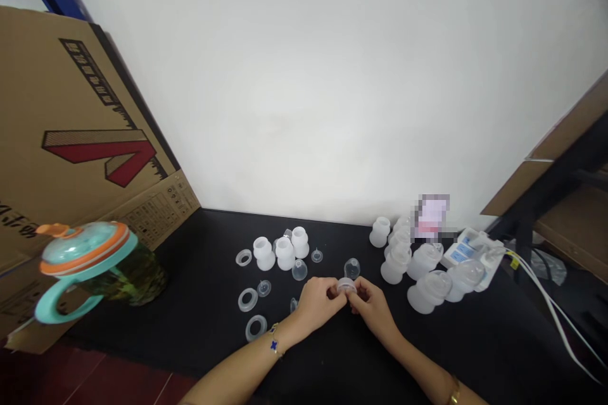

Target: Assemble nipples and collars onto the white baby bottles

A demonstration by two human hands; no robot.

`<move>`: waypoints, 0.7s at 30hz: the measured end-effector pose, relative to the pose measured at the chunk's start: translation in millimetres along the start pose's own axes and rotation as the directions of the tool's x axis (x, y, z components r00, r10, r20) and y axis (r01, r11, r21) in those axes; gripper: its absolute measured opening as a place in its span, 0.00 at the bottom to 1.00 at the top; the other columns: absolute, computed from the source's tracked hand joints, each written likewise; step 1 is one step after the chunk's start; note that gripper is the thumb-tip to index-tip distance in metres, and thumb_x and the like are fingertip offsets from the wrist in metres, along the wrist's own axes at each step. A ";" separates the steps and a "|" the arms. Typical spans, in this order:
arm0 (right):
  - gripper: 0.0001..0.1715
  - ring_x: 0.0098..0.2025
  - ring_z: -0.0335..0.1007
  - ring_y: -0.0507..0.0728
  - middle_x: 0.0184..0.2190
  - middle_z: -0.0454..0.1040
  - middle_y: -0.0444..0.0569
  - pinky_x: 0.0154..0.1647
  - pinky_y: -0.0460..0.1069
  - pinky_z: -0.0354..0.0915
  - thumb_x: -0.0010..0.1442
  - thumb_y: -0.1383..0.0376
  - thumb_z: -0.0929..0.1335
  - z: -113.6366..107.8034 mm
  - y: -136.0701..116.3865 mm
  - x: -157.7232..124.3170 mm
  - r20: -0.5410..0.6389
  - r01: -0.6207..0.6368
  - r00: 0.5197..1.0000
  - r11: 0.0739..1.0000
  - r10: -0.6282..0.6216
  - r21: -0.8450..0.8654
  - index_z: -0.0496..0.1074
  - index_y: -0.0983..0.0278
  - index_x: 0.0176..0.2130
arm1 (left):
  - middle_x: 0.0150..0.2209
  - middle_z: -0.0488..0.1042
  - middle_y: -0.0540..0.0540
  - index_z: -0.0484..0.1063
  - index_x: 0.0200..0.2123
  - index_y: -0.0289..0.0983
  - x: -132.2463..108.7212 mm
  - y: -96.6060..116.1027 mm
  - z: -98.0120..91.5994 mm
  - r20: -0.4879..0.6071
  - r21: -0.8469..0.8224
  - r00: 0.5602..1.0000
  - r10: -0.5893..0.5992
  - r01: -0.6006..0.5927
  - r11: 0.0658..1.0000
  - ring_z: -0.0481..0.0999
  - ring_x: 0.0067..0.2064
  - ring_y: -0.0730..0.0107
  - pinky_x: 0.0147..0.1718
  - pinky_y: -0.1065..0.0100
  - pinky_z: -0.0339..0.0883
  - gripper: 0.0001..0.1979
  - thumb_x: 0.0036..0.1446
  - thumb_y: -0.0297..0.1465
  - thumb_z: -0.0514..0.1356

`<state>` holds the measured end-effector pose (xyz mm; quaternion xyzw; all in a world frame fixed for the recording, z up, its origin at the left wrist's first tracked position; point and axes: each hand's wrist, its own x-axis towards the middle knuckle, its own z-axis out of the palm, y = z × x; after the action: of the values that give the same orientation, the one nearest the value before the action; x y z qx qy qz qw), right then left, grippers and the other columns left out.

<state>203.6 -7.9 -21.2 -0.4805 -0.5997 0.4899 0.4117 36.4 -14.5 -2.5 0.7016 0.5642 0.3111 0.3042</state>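
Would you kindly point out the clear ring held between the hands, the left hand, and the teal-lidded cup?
Clear ring (346, 286): head view, its upper rim.
Left hand (319, 302): head view, the back of the hand.
Teal-lidded cup (83, 249): head view, the top of the lid.

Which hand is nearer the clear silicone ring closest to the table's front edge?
Left. The left hand is to the right of the clear silicone ring, not touching it. The right hand lies farther right, beyond the left hand.

Silicone parts (285, 253) on table (199, 329) — sippy cup (85, 266) left
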 end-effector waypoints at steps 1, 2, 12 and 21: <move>0.15 0.21 0.63 0.52 0.18 0.66 0.39 0.23 0.46 0.59 0.56 0.57 0.71 -0.1 -0.3 -0.2 -0.004 0.003 1.000 1.000 -0.003 -0.002 0.66 0.61 0.25 | 0.18 0.62 0.54 0.66 0.18 0.37 -0.1 0.2 0.0 -0.002 0.003 1.000 -0.001 0.001 1.000 0.59 0.22 0.75 0.24 0.70 0.45 0.14 0.54 0.35 0.58; 0.15 0.21 0.63 0.52 0.18 0.66 0.39 0.23 0.46 0.59 0.56 0.58 0.71 -0.1 -0.5 -0.3 -0.002 0.008 1.000 1.000 -0.008 -0.006 0.66 0.61 0.25 | 0.18 0.62 0.54 0.66 0.18 0.37 -0.2 0.4 -0.1 -0.004 0.005 1.000 0.000 0.000 1.000 0.59 0.22 0.75 0.24 0.70 0.45 0.14 0.53 0.35 0.59; 0.14 0.20 0.62 0.51 0.18 0.64 0.38 0.22 0.45 0.58 0.57 0.59 0.70 -0.6 1.7 1.2 0.009 0.024 1.000 0.999 -0.024 -0.024 0.65 0.61 0.25 | 0.17 0.60 0.55 0.65 0.17 0.36 -1.6 2.8 -0.8 -0.016 0.021 1.000 -0.005 0.005 1.000 0.57 0.22 0.76 0.23 0.70 0.45 0.14 0.52 0.34 0.59; 0.15 0.18 0.60 0.50 0.16 0.62 0.37 0.21 0.45 0.54 0.56 0.60 0.69 -0.5 -1.5 -0.1 0.007 0.017 1.000 0.998 -0.016 -0.068 0.62 0.61 0.23 | 0.17 0.59 0.56 0.64 0.18 0.36 -1.0 1.6 -0.4 -0.007 0.033 1.000 -0.012 0.012 0.999 0.57 0.23 0.77 0.24 0.70 0.44 0.14 0.52 0.33 0.59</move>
<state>203.9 -8.0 -19.7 -0.4877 -0.6213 0.4674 0.3971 36.8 -15.8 -1.2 0.7021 0.5746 0.3021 0.2924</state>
